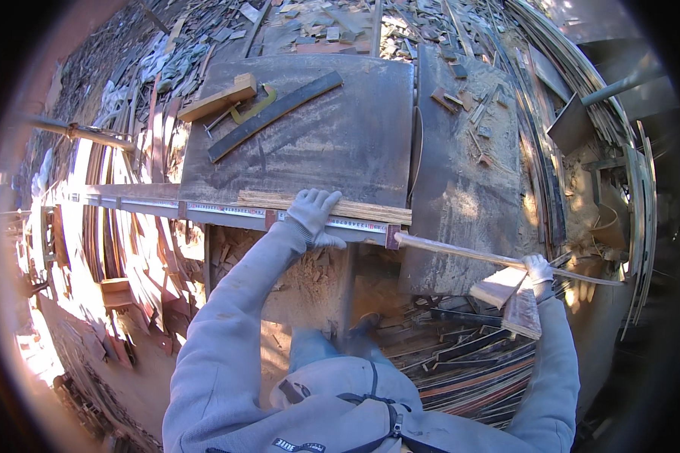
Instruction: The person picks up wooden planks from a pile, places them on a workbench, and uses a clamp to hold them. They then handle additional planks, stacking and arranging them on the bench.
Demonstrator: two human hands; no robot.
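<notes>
Left hand (312, 215) lies spread over the plank (374, 212), seemingly already aligned along the desk's (355, 136) near edge; right hand (538, 271) grips two boards (522, 313) beyond its right corner, not yet laid down.

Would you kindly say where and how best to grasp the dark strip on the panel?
Probably mid-length on the dark strip, across its narrow width, from the near right: it is long, and a yellow curved piece lies beside its far left edge.

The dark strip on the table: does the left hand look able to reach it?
Probably yes: between the left hand, on the layered board, and the dark strip, nothing seems to stand in the way.
</notes>
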